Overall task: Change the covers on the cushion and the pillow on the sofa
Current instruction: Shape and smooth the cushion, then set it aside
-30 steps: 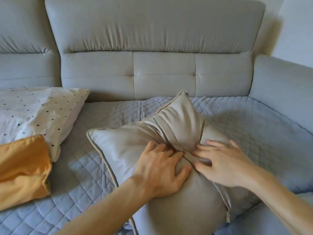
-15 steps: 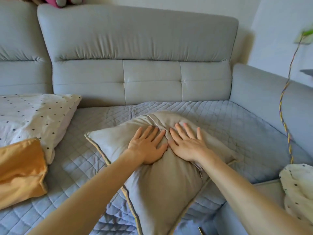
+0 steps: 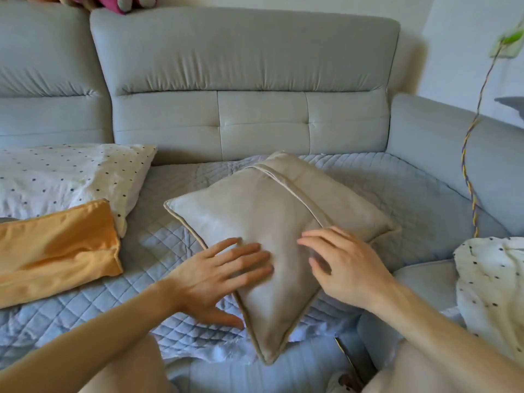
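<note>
A beige cushion (image 3: 263,219) with piped edges lies flat on the quilted seat of the grey sofa (image 3: 243,52), one corner pointing toward me and a zip seam running across its upper right half. My left hand (image 3: 218,276) lies on its lower left edge with fingers spread and straight. My right hand (image 3: 340,265) hovers over or lightly touches its lower right part, fingers loosely extended. Neither hand grips anything. A pillow in a white dotted cover (image 3: 68,180) lies at the left.
An orange cover (image 3: 54,248) lies on the seat at the left, in front of the dotted pillow. A white dotted cloth (image 3: 493,285) lies bunched at the right edge. The sofa armrest (image 3: 453,157) rises on the right, with a braided cord (image 3: 470,171) hanging over it.
Both hands have slid from the cushion's middle toward its near corner and spread apart. The cushion, squeezed and creased a second ago, now lies flat and smooth.
</note>
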